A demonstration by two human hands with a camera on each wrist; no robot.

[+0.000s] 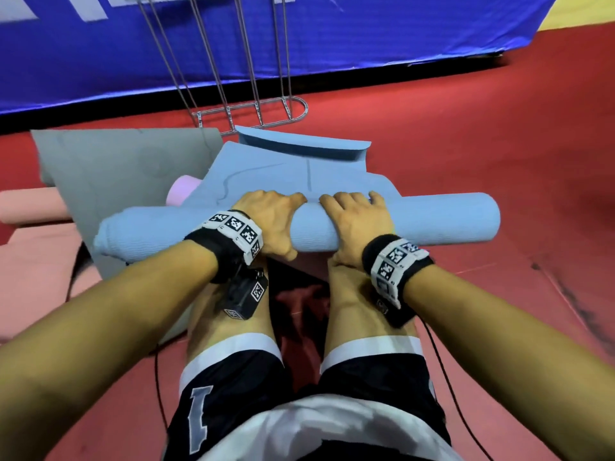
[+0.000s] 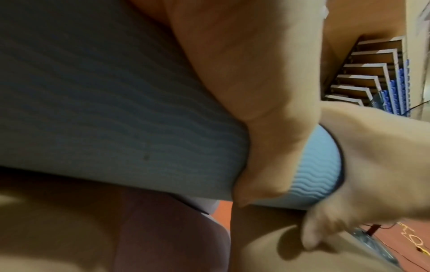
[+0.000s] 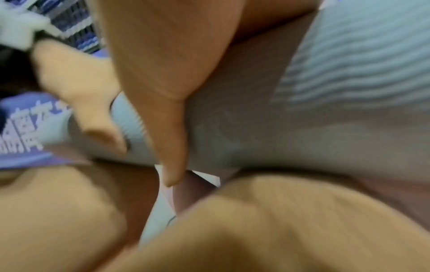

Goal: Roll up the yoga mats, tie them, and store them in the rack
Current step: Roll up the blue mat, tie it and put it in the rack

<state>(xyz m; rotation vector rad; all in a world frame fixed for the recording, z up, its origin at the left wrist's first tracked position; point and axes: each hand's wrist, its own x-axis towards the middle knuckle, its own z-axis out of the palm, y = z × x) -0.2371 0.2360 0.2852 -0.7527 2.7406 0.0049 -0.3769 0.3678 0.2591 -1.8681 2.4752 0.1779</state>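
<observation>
A light blue yoga mat (image 1: 432, 221) lies partly rolled across my knees, its flat part (image 1: 283, 174) stretching away toward the wire rack (image 1: 253, 114). My left hand (image 1: 273, 221) grips the roll near its middle, fingers curled over the top and thumb underneath. Beside it my right hand (image 1: 356, 221) grips the same roll. In the left wrist view my left thumb (image 2: 267, 165) wraps the ribbed blue mat (image 2: 104, 110). The right wrist view is blurred: my right thumb (image 3: 167, 128) lies against the blue mat (image 3: 349, 64).
A grey mat (image 1: 116, 174) lies flat at the left, over a pink roll (image 1: 181, 191) and a salmon roll (image 1: 30, 207). The floor (image 1: 482, 144) is red. A blue padded wall (image 1: 366, 38) stands behind the rack. Cables run beside my legs.
</observation>
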